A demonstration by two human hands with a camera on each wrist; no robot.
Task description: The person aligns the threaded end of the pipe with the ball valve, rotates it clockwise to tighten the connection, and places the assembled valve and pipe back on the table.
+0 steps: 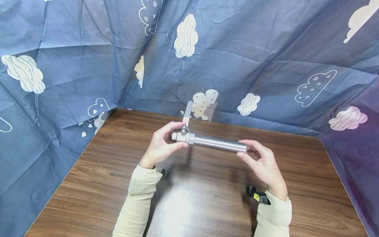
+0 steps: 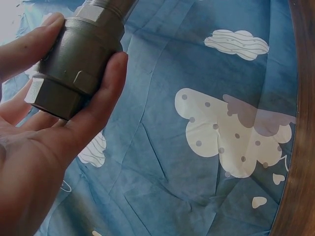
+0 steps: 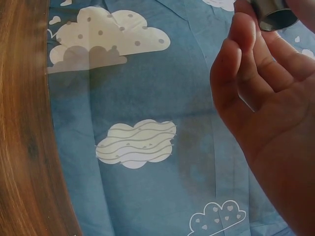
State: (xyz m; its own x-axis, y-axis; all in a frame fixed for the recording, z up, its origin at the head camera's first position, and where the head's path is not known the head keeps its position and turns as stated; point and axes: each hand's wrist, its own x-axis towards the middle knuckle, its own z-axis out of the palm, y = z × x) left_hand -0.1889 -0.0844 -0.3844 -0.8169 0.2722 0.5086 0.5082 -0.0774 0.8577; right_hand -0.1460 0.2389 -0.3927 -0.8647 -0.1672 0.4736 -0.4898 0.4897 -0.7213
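Observation:
A silver ball valve (image 1: 180,136) with a flat lever handle (image 1: 188,112) is joined to a shiny metal pipe (image 1: 219,143), and the two are held up over the table. My left hand (image 1: 161,143) grips the valve body, thumb on the near side and fingers on the far side. In the left wrist view the valve's hexagonal end (image 2: 56,96) shows between thumb and fingers. At the pipe's far right end, my right hand (image 1: 262,161) pinches it between thumb and fingers. The right wrist view shows the pipe's open end (image 3: 275,17) in that grip.
Below the hands lies a brown wooden table (image 1: 97,184) with a bright glare near its front. A blue cloth (image 1: 237,49) with printed clouds hangs behind and around it. Black camera mounts (image 1: 260,197) sit at the wrists, beside cream sleeves (image 1: 136,204).

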